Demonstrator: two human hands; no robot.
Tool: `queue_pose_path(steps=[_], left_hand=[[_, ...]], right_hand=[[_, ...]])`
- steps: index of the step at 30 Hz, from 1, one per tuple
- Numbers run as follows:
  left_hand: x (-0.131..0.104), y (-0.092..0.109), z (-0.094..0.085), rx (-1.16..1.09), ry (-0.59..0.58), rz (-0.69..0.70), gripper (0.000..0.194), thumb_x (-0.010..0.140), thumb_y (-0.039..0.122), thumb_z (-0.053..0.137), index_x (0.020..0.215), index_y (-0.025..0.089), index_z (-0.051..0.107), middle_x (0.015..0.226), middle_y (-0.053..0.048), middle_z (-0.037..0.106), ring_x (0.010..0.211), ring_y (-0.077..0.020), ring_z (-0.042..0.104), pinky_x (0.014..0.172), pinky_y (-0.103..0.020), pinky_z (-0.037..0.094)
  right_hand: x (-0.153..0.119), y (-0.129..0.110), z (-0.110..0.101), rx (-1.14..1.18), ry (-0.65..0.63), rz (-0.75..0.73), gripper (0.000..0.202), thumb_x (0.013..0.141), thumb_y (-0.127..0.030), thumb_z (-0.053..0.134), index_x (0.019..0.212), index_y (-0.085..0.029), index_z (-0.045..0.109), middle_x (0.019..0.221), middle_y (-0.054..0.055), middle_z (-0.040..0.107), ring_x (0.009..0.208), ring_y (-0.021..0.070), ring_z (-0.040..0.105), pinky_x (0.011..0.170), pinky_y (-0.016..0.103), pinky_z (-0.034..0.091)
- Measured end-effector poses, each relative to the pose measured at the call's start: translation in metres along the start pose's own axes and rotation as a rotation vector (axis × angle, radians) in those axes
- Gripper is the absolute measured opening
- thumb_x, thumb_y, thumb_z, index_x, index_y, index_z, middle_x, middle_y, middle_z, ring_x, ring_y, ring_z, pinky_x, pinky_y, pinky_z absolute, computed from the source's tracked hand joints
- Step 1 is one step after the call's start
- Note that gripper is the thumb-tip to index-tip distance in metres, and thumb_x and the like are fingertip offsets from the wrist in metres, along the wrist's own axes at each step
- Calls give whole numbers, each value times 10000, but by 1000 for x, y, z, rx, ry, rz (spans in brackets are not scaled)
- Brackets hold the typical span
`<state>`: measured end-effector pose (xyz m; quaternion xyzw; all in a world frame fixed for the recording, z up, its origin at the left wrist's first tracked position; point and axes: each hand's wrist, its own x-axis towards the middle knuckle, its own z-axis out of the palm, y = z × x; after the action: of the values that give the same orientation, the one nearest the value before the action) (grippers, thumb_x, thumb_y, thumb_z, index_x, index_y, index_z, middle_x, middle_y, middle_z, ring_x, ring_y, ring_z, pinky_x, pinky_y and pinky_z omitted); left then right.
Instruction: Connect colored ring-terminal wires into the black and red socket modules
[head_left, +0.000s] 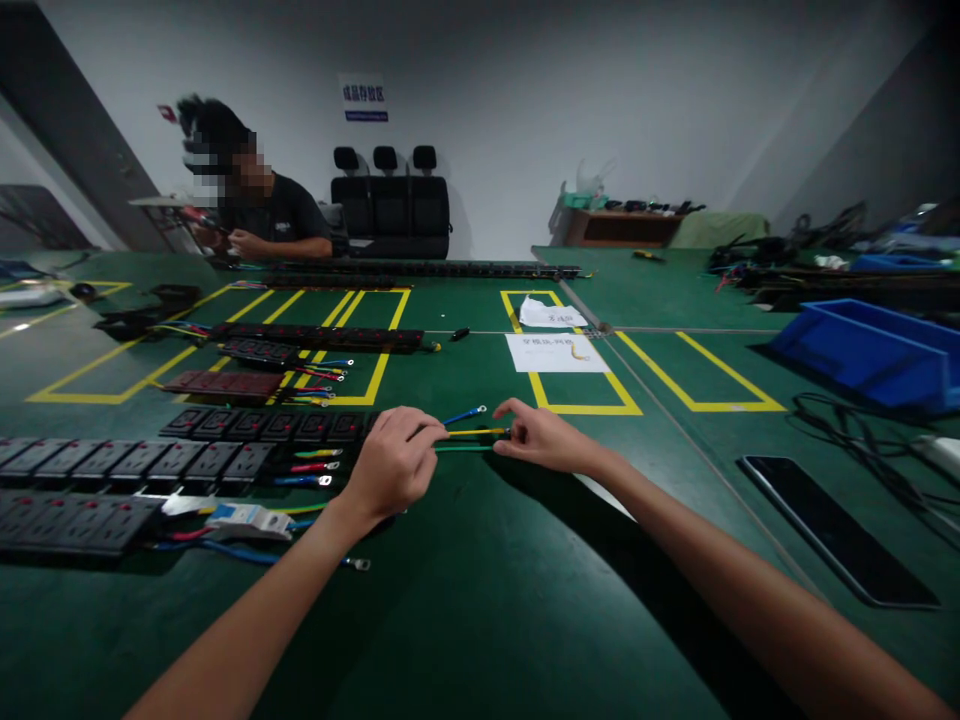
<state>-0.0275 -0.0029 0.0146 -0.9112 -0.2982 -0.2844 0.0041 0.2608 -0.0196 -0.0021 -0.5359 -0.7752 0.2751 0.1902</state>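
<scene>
My left hand (397, 455) is closed over the right end of a black socket strip (274, 425), fingers pinched around the wires that come out of it. From under those fingers run a blue wire (463, 415) with a ring terminal, a yellow wire (476, 432) and a green wire (465, 449). My right hand (546, 438) pinches the far end of the yellow wire, drawn straight between both hands. The green wire's tip lies beside the right fingers, and whether they touch it I cannot tell. Blue's terminal end is free.
More socket strips (135, 460) with wires lie at left. Two paper sheets (559, 355) lie ahead on the green table (480, 620). A phone (832, 530), black cables (862, 440) and a blue bin (870, 355) are at right. A co-worker (281, 215) sits across the table.
</scene>
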Motion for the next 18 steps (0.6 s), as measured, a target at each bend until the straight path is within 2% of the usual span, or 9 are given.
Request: queue_pose_path(steps=[2,5,8,13,18], left_hand=[[1,11,1,31,-61,64,278,929,155,501,1088,194,725,1102,-105,705,1072,-275,604,989,-478,466],[2,23,2,106,-157,89,270,938,194,518,1100,207,734,1116,-108,705,1069,-291,600,982,-498,458],[2,30,2,187,-213,50,288,953,212,506,1140,193,725,1119,-123,701,1055,-302,605,928,-491,473],[-1,35,7,302,-240,-4,339,952,184,508,1237,132,684,1123,-163,708,1021,-321,629,878,-501,472],[-3,33,12,319,-199,21,300,946,133,536,1189,145,711,1087,-119,735,987,-281,663,873,-476,482]], right_hand=[[-1,-1,-7,105,-61,44,500,872,-426,714,1256,-196,492,735,-21,671,597,154,582,546,261,366],[-4,-7,-20,136,-111,42,385,841,-406,736,1116,-203,560,773,-7,678,629,147,590,555,256,391],[-6,-20,-28,35,-49,-37,223,850,-391,717,937,-197,648,748,-5,628,651,139,560,577,260,387],[-7,-39,-31,-16,-64,-22,231,870,-392,694,934,-172,727,689,-7,594,604,118,508,546,259,327],[-6,-33,-32,12,-304,52,424,917,-540,612,773,-146,678,640,-10,545,568,99,451,523,258,294]])
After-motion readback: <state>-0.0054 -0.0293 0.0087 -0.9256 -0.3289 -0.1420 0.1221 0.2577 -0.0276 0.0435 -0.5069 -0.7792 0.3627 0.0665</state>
